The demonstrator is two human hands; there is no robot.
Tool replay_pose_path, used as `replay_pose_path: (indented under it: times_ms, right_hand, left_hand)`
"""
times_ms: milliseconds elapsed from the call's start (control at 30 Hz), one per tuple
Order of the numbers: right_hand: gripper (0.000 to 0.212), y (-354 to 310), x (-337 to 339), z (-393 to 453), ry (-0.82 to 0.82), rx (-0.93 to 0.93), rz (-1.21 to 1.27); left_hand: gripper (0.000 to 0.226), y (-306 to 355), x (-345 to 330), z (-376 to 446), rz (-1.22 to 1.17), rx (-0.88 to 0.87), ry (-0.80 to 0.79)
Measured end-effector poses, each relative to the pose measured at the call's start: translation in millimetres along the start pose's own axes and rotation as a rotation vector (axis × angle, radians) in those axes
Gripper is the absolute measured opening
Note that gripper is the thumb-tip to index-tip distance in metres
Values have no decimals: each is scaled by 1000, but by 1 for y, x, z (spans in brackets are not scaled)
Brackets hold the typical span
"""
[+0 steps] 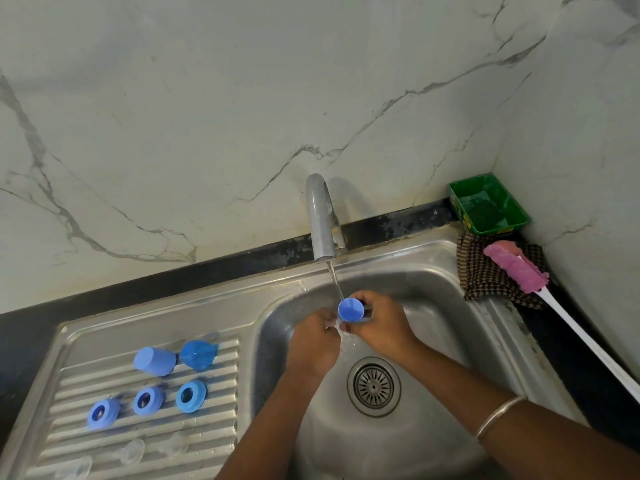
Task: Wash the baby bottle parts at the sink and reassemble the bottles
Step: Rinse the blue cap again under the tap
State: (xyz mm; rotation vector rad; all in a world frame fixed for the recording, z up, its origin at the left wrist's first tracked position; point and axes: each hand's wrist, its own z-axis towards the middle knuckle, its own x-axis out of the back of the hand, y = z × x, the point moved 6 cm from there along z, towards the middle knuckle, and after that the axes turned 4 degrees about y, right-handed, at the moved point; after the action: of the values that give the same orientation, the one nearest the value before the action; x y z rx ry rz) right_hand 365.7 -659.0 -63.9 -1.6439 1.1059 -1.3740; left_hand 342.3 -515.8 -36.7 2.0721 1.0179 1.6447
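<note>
Backdrop: marble-veined wall (242, 98) meets a dark counter edge behind a steel sink (433, 306).
Tap: curved faucet (322, 220) runs a thin stream of water (335, 282) down into the basin.
Blue cap: small blue cap (350, 310) sits under the stream, over the basin, open side up toward the camera.
Left hand: left hand (311, 344) has fingers curled at the cap's lower left side, gripping it.
Right hand: right hand (379, 323) wraps fingers round the cap from the right; a metal bangle (498, 419) circles that wrist.
Drainboard: ribbed drainboard (221, 403) holds three blue collar rings (148, 400), a blue cap on its side (154, 361), and a darker blue lid (198, 355) just beside it.
Near edge: clear teats (130, 451) lie faintly visible on the ribs.
Right corner: green tray (490, 204), checked cloth (491, 275), and a pink bottle brush (516, 266) resting on the cloth.
Drain: round strainer (374, 386) lies below the hands.
</note>
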Motion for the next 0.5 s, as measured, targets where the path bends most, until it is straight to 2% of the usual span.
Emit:
replay_pose_path:
  times_ms: [100, 167, 267, 333, 433, 500]
  right_hand:
    - [35, -8, -8, -8, -106, 169, -170]
    - [34, -16, -13, -13, -150, 242, -199]
    - [36, -20, -2, -8, -15, 181, -157]
    - [31, -17, 6, -4, 47, 144, -227]
    - [36, -18, -4, -9, -99, 216, -311]
    - [41, -19, -5, -10, -84, 228, -297]
  left_hand:
    - [28, -10, 0, -1, 15, 58, 36]
    - [27, -17, 2, -3, 24, 108, 64]
    - [39, -28, 5, -8, 8, 197, 74]
    - [42, -31, 6, -9, 4, 216, 81]
    - [40, -33, 6, -10, -4, 214, 75]
    - [36, -33, 4, -11, -12, 221, 56]
